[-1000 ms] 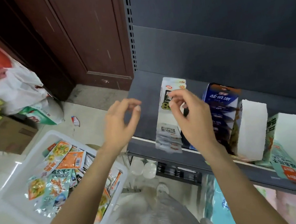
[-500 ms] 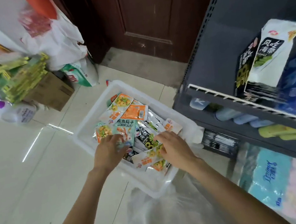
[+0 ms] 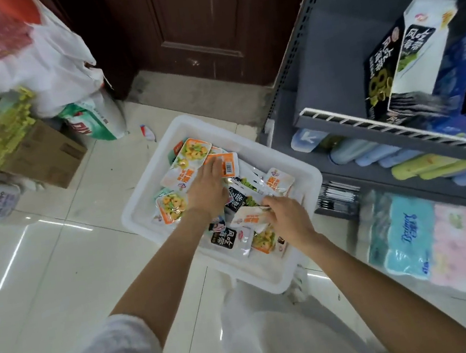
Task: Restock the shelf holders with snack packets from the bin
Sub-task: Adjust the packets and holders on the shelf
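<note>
Head view puts both my hands inside the white bin point(image 3: 271, 275) on the floor, which sits at the foot of the grey shelf point(image 3: 397, 131). My left hand point(image 3: 208, 187) lies flat, fingers straight, on the snack packets point(image 3: 190, 155) toward the bin's far edge, touching an orange packet point(image 3: 225, 164). My right hand point(image 3: 288, 219) is nearer the bin's right wall, fingers curled, pinching a white-and-orange packet point(image 3: 247, 218). Up on the shelf, a black-and-white holder box point(image 3: 406, 61) stands tilted near its front edge.
</note>
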Demonstrator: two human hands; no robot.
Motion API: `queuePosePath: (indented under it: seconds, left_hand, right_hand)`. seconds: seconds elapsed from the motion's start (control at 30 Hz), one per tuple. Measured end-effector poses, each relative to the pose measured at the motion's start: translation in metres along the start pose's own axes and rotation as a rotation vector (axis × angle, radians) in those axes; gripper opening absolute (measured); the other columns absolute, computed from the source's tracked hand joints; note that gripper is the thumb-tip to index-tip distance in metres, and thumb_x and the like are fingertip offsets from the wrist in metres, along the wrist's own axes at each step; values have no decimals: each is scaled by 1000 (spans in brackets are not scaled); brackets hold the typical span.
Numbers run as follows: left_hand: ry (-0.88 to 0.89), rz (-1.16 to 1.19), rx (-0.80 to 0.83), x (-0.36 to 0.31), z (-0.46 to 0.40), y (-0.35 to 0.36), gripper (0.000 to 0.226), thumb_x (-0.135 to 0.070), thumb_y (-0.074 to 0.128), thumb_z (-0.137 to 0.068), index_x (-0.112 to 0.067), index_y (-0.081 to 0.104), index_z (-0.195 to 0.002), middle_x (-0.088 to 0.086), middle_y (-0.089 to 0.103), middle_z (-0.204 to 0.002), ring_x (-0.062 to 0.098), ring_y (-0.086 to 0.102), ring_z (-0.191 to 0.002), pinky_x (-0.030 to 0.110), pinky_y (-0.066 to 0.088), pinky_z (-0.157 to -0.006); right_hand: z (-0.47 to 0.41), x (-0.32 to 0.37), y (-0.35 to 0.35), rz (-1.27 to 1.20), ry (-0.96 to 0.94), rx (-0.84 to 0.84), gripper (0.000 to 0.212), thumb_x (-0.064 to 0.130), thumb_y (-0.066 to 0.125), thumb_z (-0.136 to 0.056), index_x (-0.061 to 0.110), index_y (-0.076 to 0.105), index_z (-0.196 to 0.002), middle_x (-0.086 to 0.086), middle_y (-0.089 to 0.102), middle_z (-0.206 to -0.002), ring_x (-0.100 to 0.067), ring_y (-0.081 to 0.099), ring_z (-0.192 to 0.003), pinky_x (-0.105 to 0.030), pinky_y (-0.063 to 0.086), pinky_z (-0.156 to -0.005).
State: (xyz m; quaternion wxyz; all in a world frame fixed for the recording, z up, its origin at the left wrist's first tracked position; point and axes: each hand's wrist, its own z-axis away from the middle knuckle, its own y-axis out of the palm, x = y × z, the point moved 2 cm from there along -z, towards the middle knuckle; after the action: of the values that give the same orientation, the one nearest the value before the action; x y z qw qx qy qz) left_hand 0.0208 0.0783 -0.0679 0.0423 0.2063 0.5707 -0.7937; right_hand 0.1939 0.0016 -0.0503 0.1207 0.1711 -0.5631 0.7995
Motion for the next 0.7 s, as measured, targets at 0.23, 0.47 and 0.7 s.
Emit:
queuePosePath:
  seconds: [0.23,0.47,0.7]
  left_hand:
    - [40,-271,-55,-4,-19,22,60,-23,62,-86,-14,35,-140,7,41,-140,26,38,-129,40,29,-106]
    - [71,337,-400,-30,18,-32,33,-26,38,-101,-10,62,-85,1,55,-57,20,53,-47,28,42,-49]
    - [-341,1224,-124,-63,56,-67,24,-34,44,-100,-20,63,-96,-1,65,-85,8,62,-74,16,50,-65]
  right_hand:
    - [17,-14,-16,-221,167,-194,13,22,55,-95,16,59,-105,-1,68,-97,-19,64,-82,-30,49,-63]
    - [40,-16,-55,-1254,523,-337,4,5,58,-91,8,58,-94,-5,70,-93,-11,67,-79,-24,54,-65]
    - [69,-19,-80,-1362,469,-388,9,5,60,-89,13,57,-94,4,72,-89,-8,69,-76,-34,54,-68]
